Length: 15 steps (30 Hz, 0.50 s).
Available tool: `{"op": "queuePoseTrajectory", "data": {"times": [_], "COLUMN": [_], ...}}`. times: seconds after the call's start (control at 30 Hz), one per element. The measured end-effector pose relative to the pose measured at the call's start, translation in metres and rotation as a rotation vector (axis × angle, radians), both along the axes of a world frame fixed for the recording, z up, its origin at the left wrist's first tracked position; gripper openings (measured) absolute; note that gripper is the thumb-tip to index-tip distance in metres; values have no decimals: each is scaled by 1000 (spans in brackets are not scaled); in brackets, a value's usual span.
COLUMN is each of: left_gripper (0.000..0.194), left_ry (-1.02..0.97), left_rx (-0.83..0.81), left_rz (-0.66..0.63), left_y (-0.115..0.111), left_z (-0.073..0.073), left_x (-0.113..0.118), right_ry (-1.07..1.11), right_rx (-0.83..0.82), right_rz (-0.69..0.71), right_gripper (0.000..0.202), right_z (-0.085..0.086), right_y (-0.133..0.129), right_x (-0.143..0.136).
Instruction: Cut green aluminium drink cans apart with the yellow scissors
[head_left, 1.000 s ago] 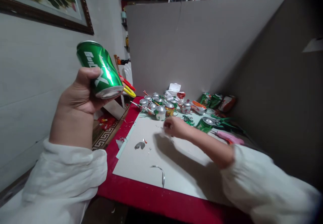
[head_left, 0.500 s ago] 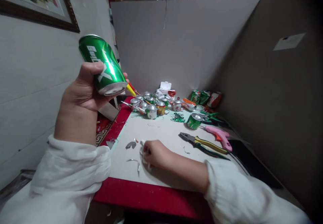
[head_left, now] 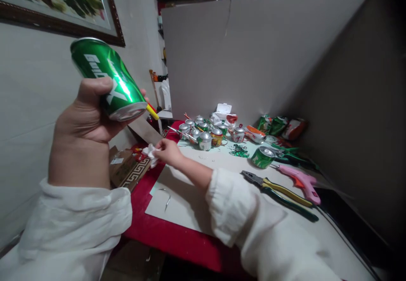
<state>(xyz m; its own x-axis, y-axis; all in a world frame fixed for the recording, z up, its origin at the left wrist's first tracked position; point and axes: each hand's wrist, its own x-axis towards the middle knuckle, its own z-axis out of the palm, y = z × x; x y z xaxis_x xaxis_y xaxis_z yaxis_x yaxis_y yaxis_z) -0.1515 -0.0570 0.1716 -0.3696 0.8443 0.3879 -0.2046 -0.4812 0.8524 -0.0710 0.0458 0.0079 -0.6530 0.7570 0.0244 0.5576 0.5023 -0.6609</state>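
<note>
My left hand (head_left: 85, 116) is wrapped round a green can (head_left: 111, 76), raised and tilted at the left with its silver bottom facing down and right. A yellow-and-red tip (head_left: 152, 112) pokes out behind the can. Farther down, my right hand (head_left: 169, 152) pinches a crumpled white tissue (head_left: 151, 154) over the table's left edge. A thin curved metal strip (head_left: 167, 200) lies on the white board (head_left: 180, 213) below my right forearm.
Small can-made pots (head_left: 205, 141) stand at the back beside green scraps (head_left: 239, 150). To the right are a cut green can (head_left: 263, 157), pliers (head_left: 279, 192) and a pink glue gun (head_left: 301, 181). A cardboard box (head_left: 123, 169) is beyond the left edge.
My right hand has moved left and away from me with the tissue, from the board to its left edge. The dark flat scraps are no longer visible on the board. The view has shifted.
</note>
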Motion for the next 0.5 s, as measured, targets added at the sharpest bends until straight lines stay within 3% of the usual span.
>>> {"op": "queuePoseTrajectory", "data": {"times": [0.13,0.27,0.37,0.5], "left_gripper": [35,32,30,26], "left_ry": [-29,-55,-70,-58], "left_rx": [-17,7,39,50], "left_rz": [9,-112,-185,-228], "left_y": [5,11,15,17], "left_z": [-4,-10,-12,-12], "left_x": [0,4,8,12], "right_ry": [-150,-416,-539,-547], "right_rx": [93,132,133,207], "right_rz": [-110,-311,-362,-303], "right_gripper": [34,33,36,35], "right_z": [11,3,-10,-26], "right_y": [25,25,12,3], "right_x": [103,190,204,164]}}
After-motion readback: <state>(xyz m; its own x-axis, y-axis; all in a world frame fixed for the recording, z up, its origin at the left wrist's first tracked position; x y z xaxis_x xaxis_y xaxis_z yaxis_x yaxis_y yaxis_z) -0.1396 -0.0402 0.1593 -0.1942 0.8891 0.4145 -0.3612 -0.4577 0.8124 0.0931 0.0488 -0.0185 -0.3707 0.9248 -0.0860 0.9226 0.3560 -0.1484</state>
